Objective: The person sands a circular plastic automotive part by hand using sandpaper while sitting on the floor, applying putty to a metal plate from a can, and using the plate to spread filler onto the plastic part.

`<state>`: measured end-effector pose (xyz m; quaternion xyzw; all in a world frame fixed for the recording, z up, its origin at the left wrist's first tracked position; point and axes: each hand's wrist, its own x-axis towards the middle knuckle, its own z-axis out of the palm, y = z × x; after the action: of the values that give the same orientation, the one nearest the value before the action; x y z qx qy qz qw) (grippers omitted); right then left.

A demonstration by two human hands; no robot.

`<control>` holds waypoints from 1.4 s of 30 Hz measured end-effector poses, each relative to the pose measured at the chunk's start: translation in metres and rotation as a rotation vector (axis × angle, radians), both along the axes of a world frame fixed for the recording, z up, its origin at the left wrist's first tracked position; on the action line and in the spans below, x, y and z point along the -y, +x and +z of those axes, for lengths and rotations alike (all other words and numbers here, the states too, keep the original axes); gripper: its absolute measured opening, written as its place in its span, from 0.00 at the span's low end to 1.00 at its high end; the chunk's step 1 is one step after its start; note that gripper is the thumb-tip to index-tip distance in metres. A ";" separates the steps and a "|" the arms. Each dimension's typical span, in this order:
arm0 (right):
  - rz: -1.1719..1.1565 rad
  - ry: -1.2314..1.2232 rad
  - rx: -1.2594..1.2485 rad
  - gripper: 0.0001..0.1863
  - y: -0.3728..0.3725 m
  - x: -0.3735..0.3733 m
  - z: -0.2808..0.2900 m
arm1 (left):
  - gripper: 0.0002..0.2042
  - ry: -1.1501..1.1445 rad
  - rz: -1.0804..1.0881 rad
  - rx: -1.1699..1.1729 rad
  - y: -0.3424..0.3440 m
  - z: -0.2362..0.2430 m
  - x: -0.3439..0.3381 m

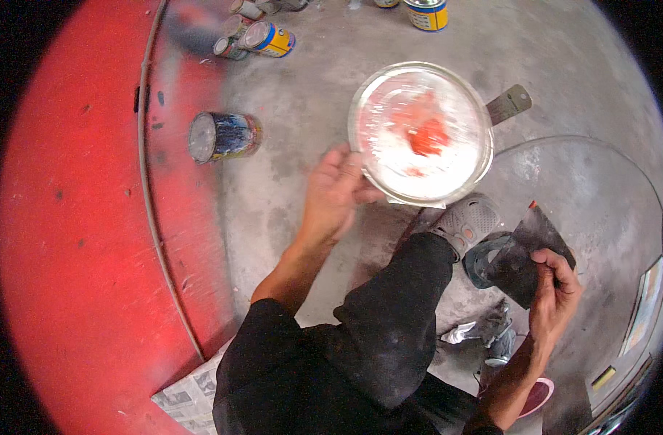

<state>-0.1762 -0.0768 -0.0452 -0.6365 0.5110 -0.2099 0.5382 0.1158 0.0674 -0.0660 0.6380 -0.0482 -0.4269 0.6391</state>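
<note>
My left hand [335,188] is closed on the lower left rim of a round, shiny metal lid [382,156], held up in front of me. On its pale face lies a red-orange smear [427,136], somewhat blurred. From behind its right side sticks out a flat grey metal strip [511,105]; whether they touch I cannot tell. Between the thumb and fingers of my right hand [556,290] is a dark, flat rectangular plate [527,254], tilted, with a red-orange dab at its top corner. A roll of dark tape or similar ring [478,268] is partly hidden behind that plate.
A paint-streaked can [226,136] lies or stands at left, near a red panel [85,203] edged by a hose [146,174]. Yellow-and-blue cans [273,40] are at the far side. My shoe [470,223], crumpled scraps [483,330] and newspaper [193,395] are closer.
</note>
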 end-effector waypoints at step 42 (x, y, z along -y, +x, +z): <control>0.278 0.495 -0.197 0.28 0.086 0.021 -0.097 | 0.07 -0.116 0.183 -0.094 0.029 -0.057 -0.027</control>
<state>-0.0906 -0.0981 -0.1419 -0.5670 0.5044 0.0594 0.6485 0.1453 0.0942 -0.1227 0.5810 0.0159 -0.3928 0.7127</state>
